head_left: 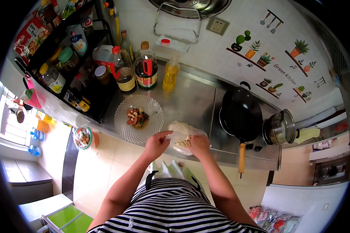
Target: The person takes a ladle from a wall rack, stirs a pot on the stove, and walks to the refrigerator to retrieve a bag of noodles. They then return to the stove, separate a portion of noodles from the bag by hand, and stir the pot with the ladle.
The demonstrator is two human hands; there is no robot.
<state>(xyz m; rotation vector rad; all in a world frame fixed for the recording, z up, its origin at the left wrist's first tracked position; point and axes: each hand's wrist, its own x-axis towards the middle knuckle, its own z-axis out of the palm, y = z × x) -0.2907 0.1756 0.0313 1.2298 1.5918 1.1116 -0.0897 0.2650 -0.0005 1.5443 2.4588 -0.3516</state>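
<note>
- The steel counter (190, 101) is the biggest thing before us; it runs from the shelf side on our left to the stove side on our right, with tiled wall behind it.
- The black rack (66, 50) stands at the left end of the counter, packed with jars, packets and bottles.
- A black wok (241, 114) sits right of the counter's middle, its wooden handle pointing back toward us.
- A steel pot (280, 127) stands just beside the wok, further right.
- A clear glass plate (140, 118) lies on the counter left of our hands, with a small heap of mixed nuts at its middle.
- A row of bottles lines the back edge: a dark sauce bottle (146, 66) with a red label and, next to it, a yellow oil bottle (171, 73).
- A clear plastic bag (182, 136) rests at the counter's front edge, between the plate and the wok, with pale nuts showing inside.
- Our right hand (199, 145) is closed on the bag's near side, gripping the plastic.
- Our left hand (156, 144) is at the bag's left edge, fingers pinched toward it; we cannot tell whether they grip the plastic or only touch it.
- The two hands sit close together, the bag between them.
</note>
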